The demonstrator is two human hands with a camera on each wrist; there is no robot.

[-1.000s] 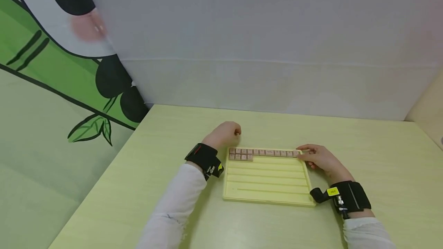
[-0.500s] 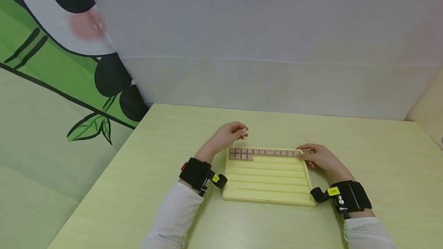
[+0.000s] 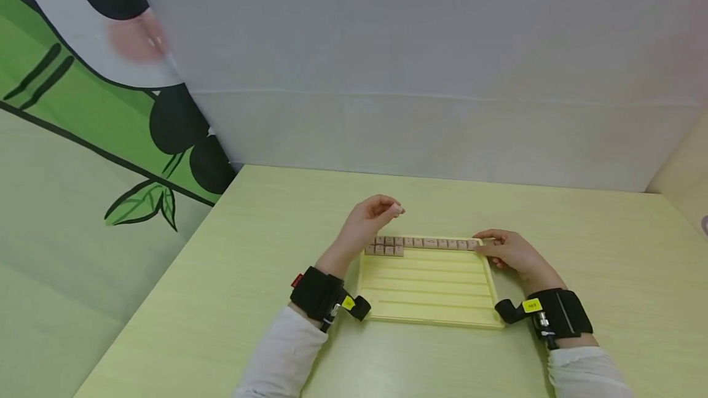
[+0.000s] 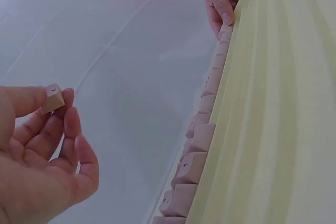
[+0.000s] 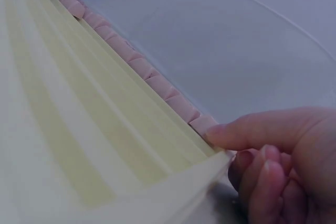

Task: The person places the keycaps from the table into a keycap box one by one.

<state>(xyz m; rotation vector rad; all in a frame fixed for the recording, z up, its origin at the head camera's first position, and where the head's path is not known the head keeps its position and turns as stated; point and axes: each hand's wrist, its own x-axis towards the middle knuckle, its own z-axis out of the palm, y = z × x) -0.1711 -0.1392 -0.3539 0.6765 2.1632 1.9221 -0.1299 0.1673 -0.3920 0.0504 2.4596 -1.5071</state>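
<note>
My left hand [image 3: 369,220] is raised over the far left part of a yellow ridged tray [image 3: 428,292]. Between its thumb and fingertips it pinches a single pinkish keycap [image 4: 53,99], dark mark facing up. Pinkish keycaps [image 3: 430,243] line the tray's top ledge from left to right, and a few more keycaps [image 3: 389,251] fill the left end of the second ledge. At the far right corner my right hand [image 3: 515,255] grips the tray, its thumb lying by the last keycap [image 5: 205,124] and its other fingers outside the edge.
The tray lies on a pale wooden table [image 3: 619,263]. A white cloth backdrop [image 3: 431,78] rises behind the table, and a green cartoon print [image 3: 83,97] covers the left side. Both wrists wear black camera straps [image 3: 561,315].
My left hand has come up from beside the tray's far left corner, turned, and moved right with the keycap in its fingertips. The right hand has stayed at the corner.
</note>
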